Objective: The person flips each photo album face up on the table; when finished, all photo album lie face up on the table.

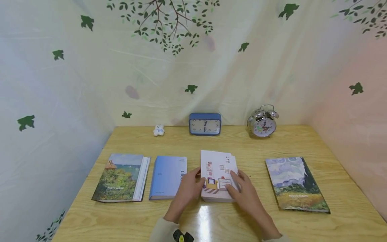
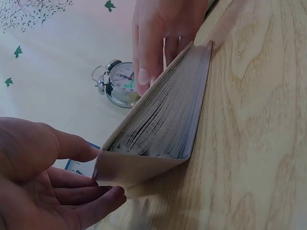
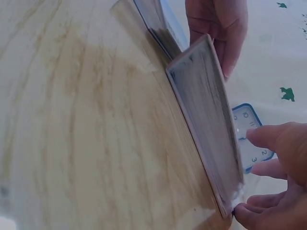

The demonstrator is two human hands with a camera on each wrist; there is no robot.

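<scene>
A thick white photo album (image 1: pixel 218 163) with a drawing of a room on its cover lies flat on the table. My left hand (image 1: pixel 189 186) is at its left side, the thumb touching the edge of the spine (image 2: pixel 139 168) and the other fingers loosely extended beside it. My right hand (image 1: pixel 246 193) is at the opposite side, its fingers spread along the right edge and its thumb over the cover. In the right wrist view, a fingertip touches a corner of the album (image 3: pixel 204 105). A blue album (image 1: pixel 167 176) lies just left of the left hand.
Painted-cover photo albums lie at the far left (image 1: pixel 121 178) and on the right (image 1: pixel 294 183). Along the back stand a small white bear figure (image 1: pixel 158 130), a blue clock (image 1: pixel 205 124) and a silver twin-bell alarm clock (image 1: pixel 263 124). A patterned curtain (image 1: pixel 169 74) hangs behind the table.
</scene>
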